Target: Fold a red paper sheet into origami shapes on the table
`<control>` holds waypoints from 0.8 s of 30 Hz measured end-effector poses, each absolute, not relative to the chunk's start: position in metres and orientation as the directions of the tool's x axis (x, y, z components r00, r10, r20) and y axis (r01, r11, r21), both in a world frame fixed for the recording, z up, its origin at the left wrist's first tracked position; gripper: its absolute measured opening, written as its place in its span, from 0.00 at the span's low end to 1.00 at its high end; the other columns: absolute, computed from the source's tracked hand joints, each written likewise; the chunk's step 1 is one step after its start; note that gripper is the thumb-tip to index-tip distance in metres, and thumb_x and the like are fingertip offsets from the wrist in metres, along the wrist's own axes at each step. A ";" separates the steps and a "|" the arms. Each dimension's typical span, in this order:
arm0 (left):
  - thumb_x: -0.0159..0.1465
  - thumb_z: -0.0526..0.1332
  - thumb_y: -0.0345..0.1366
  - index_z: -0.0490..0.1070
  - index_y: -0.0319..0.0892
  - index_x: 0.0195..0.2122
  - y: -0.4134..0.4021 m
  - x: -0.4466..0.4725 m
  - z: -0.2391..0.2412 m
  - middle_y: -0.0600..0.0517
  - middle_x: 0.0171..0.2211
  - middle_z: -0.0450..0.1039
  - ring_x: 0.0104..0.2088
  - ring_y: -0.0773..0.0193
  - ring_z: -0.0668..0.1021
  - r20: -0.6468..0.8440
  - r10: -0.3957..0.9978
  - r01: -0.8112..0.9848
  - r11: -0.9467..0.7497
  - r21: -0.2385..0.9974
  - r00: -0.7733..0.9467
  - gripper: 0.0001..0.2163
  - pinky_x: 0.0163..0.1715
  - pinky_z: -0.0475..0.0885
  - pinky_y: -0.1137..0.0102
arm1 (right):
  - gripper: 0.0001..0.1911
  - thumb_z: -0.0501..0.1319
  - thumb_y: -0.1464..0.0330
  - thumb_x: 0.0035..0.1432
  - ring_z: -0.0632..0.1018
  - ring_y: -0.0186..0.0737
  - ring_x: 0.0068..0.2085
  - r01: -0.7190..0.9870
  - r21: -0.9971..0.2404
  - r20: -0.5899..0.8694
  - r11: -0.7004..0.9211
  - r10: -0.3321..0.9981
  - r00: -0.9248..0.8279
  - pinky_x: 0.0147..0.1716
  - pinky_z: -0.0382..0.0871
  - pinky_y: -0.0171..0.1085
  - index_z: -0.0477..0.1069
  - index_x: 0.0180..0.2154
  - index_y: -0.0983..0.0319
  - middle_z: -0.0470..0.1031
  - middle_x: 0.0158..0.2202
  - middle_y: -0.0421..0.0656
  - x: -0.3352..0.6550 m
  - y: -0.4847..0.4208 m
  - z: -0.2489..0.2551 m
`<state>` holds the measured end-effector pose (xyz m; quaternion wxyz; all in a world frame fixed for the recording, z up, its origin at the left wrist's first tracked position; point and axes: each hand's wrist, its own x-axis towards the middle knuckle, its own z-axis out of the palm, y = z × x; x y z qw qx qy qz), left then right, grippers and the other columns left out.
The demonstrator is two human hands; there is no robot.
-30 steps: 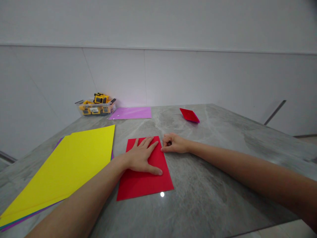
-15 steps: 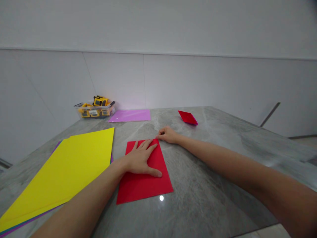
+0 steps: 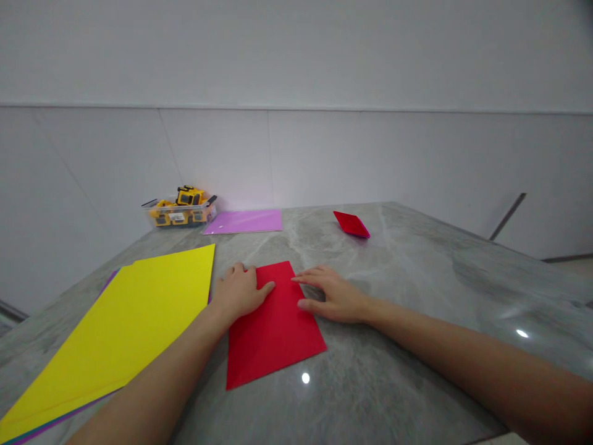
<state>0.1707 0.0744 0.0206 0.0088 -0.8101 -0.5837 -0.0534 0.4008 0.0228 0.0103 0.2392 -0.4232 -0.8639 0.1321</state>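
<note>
A red sheet of paper (image 3: 280, 327) lies flat on the grey marbled table in front of me, turned slightly. My left hand (image 3: 241, 292) rests over its left edge, with the thumb on the paper and the fingertips reaching past the side. At the right edge is my right hand (image 3: 331, 293), its thumb and fingers apart and their tips at the paper's border. Neither hand grips anything. Part of the paper's upper left is hidden under my left hand.
To the left lies a stack of large sheets, yellow (image 3: 139, 315) on top. A clear plastic box (image 3: 180, 216) of yellow toy vehicles stands at the back left beside a purple sheet (image 3: 245, 221). A folded red paper piece (image 3: 352, 224) sits at the back right.
My left hand has slid left from the paper's middle to its left edge. My right hand has left the top corner, come nearer and opened. The red paper has turned slightly.
</note>
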 end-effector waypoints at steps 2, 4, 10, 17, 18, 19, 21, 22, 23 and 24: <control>0.60 0.47 0.60 0.72 0.35 0.48 0.074 0.170 0.021 0.32 0.47 0.69 0.49 0.38 0.71 0.104 0.942 0.946 -0.322 0.026 0.318 0.33 0.45 0.67 0.51 | 0.35 0.62 0.50 0.53 0.65 0.54 0.58 0.687 -0.394 0.238 0.611 0.789 -0.566 0.57 0.55 0.54 0.65 0.59 0.60 0.65 0.59 0.53 0.398 0.020 0.013; 0.59 0.47 0.61 0.73 0.36 0.47 0.076 0.170 0.022 0.34 0.46 0.69 0.48 0.40 0.71 0.115 0.936 0.942 -0.336 0.003 0.334 0.33 0.45 0.67 0.53 | 0.40 0.63 0.47 0.50 0.61 0.57 0.61 0.695 -0.368 0.175 0.617 0.780 -0.600 0.58 0.52 0.56 0.63 0.60 0.59 0.60 0.62 0.53 0.398 0.018 0.014; 0.59 0.49 0.61 0.74 0.37 0.48 0.082 0.169 0.020 0.36 0.44 0.70 0.47 0.43 0.72 0.123 0.930 0.938 -0.347 -0.015 0.346 0.32 0.48 0.66 0.55 | 0.49 0.68 0.47 0.42 0.50 0.61 0.66 0.639 -0.342 0.088 0.689 0.701 -0.708 0.60 0.39 0.62 0.57 0.63 0.55 0.47 0.67 0.54 0.408 0.016 0.012; 0.60 0.51 0.56 0.74 0.40 0.48 0.083 0.168 0.019 0.39 0.44 0.71 0.44 0.48 0.75 0.151 0.944 0.955 -0.295 -0.017 0.294 0.27 0.47 0.67 0.59 | 0.36 0.66 0.54 0.50 0.59 0.54 0.63 0.507 -0.318 0.133 0.801 0.567 -0.813 0.60 0.52 0.53 0.65 0.59 0.57 0.54 0.65 0.51 0.426 0.024 0.020; 0.61 0.50 0.55 0.74 0.40 0.47 0.084 0.167 0.020 0.39 0.43 0.71 0.43 0.49 0.75 0.151 0.947 0.959 -0.284 -0.013 0.282 0.27 0.46 0.68 0.59 | 0.33 0.65 0.56 0.51 0.62 0.53 0.61 0.517 -0.304 0.138 0.800 0.574 -0.807 0.59 0.55 0.51 0.65 0.58 0.58 0.56 0.64 0.51 0.430 0.026 0.021; 0.61 0.50 0.54 0.75 0.40 0.47 0.084 0.166 0.021 0.39 0.43 0.71 0.42 0.49 0.76 0.146 0.954 0.965 -0.263 -0.008 0.262 0.26 0.45 0.69 0.59 | 0.30 0.64 0.59 0.53 0.64 0.52 0.60 0.548 -0.281 0.135 0.788 0.598 -0.790 0.57 0.58 0.49 0.66 0.57 0.59 0.59 0.62 0.51 0.433 0.029 0.022; 0.61 0.50 0.53 0.75 0.39 0.46 0.084 0.164 0.023 0.37 0.44 0.71 0.40 0.47 0.77 0.131 0.968 0.977 -0.214 0.004 0.212 0.26 0.42 0.70 0.59 | 0.24 0.59 0.63 0.57 0.69 0.51 0.55 0.669 -0.209 0.133 0.713 0.699 -0.703 0.55 0.61 0.48 0.69 0.55 0.62 0.65 0.56 0.52 0.438 0.032 0.023; 0.61 0.50 0.53 0.75 0.38 0.45 0.084 0.164 0.024 0.36 0.44 0.72 0.40 0.46 0.77 0.127 0.973 0.980 -0.198 0.011 0.195 0.26 0.41 0.70 0.58 | 0.21 0.57 0.64 0.59 0.70 0.50 0.53 0.743 -0.169 0.137 0.648 0.762 -0.633 0.53 0.62 0.48 0.70 0.53 0.64 0.68 0.53 0.53 0.439 0.034 0.023; 0.60 0.50 0.53 0.75 0.37 0.45 0.084 0.164 0.024 0.35 0.44 0.72 0.40 0.45 0.78 0.124 0.974 0.981 -0.195 0.018 0.191 0.26 0.40 0.70 0.58 | 0.22 0.56 0.61 0.60 0.71 0.52 0.51 0.811 -0.131 0.146 0.571 0.820 -0.554 0.51 0.63 0.49 0.71 0.52 0.65 0.69 0.51 0.55 0.438 0.034 0.023; 0.60 0.51 0.52 0.75 0.37 0.45 0.085 0.164 0.024 0.35 0.43 0.73 0.41 0.44 0.78 0.120 0.973 0.979 -0.201 0.025 0.197 0.25 0.40 0.70 0.57 | 0.25 0.55 0.56 0.60 0.72 0.54 0.49 0.865 -0.097 0.153 0.493 0.866 -0.476 0.50 0.64 0.50 0.71 0.51 0.66 0.69 0.49 0.56 0.437 0.034 0.023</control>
